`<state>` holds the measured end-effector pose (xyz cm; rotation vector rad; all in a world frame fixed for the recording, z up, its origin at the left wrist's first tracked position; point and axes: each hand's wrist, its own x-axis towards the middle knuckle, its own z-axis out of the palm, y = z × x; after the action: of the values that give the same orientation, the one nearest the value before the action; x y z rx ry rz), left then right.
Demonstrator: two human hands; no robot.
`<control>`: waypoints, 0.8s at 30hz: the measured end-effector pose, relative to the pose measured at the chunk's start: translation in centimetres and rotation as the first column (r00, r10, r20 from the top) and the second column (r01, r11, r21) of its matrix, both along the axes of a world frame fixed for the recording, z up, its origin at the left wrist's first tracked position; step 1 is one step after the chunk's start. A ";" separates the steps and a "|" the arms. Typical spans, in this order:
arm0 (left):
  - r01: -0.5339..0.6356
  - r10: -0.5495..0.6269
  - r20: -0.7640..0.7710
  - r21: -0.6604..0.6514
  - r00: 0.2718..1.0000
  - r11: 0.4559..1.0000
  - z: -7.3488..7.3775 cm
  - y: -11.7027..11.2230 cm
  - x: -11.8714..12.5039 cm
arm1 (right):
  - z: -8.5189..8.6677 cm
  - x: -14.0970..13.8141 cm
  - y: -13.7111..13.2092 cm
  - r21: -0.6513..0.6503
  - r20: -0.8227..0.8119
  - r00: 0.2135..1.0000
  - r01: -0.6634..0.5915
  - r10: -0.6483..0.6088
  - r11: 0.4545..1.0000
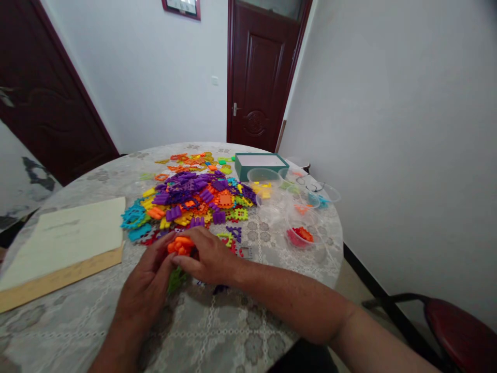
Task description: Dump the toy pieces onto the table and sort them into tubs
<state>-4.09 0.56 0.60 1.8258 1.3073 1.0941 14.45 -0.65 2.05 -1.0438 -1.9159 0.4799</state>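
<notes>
Orange plastic toy pieces [181, 246] are held between my two hands, just in front of a big heap of coloured pieces. My left hand [149, 272] curls round them from the left, and my right hand [207, 255] closes on them from the right with thumb and fingers. How many pieces are held cannot be made out. Below the hands, a green piece [176, 280] lies on the cloth, partly covered. The heap of interlocking plastic building pieces [190, 186], purple, orange, yellow, blue and red, spreads behind my hands.
A green box [243, 173] stands beyond the heap. Clear plastic tubs [267, 178] stand at the right, one holding red pieces [303, 234]. A pale flat board or folder [73, 238] lies at the left on the patterned tablecloth [240, 321]. A dark red chair [458, 331] is at lower right.
</notes>
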 end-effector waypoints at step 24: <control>-0.103 0.117 0.256 -0.069 0.960 0.992 2.0 -1.4 0.1 | 8.7 16.4 -0.7 0.059 0.075 0.847 0.523 -0.526 0.850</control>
<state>-4.03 -0.80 2.63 1.5247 1.2804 1.2949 30.82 -1.37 10.77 -1.5211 -1.6063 0.0821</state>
